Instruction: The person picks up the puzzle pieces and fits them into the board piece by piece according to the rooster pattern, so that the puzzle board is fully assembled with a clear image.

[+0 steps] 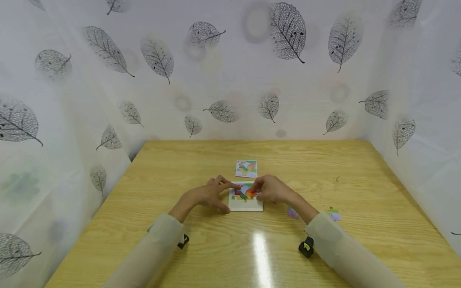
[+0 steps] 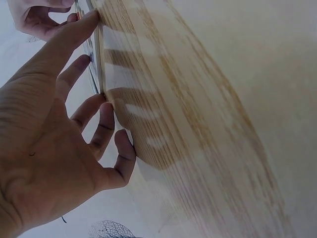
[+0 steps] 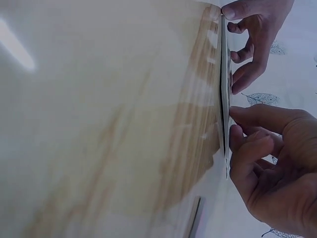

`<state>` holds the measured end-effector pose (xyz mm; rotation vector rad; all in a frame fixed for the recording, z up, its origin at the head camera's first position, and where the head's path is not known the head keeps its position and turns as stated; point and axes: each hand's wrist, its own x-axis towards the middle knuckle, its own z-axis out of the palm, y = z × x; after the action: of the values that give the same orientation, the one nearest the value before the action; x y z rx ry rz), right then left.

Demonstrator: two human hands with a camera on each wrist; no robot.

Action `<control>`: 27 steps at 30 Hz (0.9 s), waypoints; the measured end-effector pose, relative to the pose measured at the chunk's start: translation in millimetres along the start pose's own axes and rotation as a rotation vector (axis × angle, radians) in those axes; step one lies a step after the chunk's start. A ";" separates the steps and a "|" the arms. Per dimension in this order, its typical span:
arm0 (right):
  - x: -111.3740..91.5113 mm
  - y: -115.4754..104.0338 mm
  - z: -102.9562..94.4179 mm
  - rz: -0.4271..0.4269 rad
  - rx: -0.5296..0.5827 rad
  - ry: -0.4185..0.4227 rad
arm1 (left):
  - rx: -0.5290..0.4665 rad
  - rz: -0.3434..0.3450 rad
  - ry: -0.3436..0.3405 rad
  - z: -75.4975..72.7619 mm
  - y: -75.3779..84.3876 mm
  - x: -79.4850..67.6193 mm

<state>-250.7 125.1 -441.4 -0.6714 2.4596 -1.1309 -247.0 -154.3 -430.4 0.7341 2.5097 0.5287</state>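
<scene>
Leaf-print sheet backs the wood-grain table. Left hand: fingers spread apart, index on the picture's far left part, thumb at the near left corner of the puzzle board. Right hand: fingers bent, tips together over the board's right side; can't tell if they pinch a piece or just press. So board sits on the table between the hands, touched from both sides. Bright picture fills its far part, near strip is bare and pale. Picture card lies just beyond the board. Small colourful piece right of the right forearm, purple piece left of it, partly obscured.

Hard to see: right fingers cover the picture's right edge; both wrist views get the board edge-on, so seating of pieces is unreadable.
</scene>
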 end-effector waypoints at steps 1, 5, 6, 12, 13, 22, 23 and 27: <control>-0.9 -0.2 -0.4 0.007 0.011 -0.005 | 0.003 -0.001 -0.001 -0.1 0.0 -0.1; -5.4 0.0 -2.9 0.019 0.054 -0.023 | 0.003 0.006 0.002 0.1 1.3 -0.8; -6.6 0.5 -3.8 0.016 0.065 -0.028 | 0.006 0.008 -0.001 0.0 1.8 -1.1; -16.2 7.1 -11.2 -0.022 0.119 -0.063 | 0.011 0.014 0.001 -1.0 3.3 -2.4; -18.0 8.6 -12.8 -0.028 0.124 -0.069 | 0.010 0.013 0.002 -1.1 3.2 -2.3; -35.5 23.6 -24.7 -0.016 0.172 -0.088 | 0.009 0.007 0.014 -0.6 1.4 -2.3; -38.0 25.8 -26.4 -0.013 0.176 -0.090 | 0.010 0.006 0.014 -0.3 0.8 -2.0; -48.1 33.4 -34.3 0.000 0.184 -0.101 | 0.011 0.014 0.010 -0.4 0.3 -1.3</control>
<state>-237.0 191.5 -440.6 -0.6567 2.2385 -1.2720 -246.1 -154.9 -429.5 0.7555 2.5205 0.5246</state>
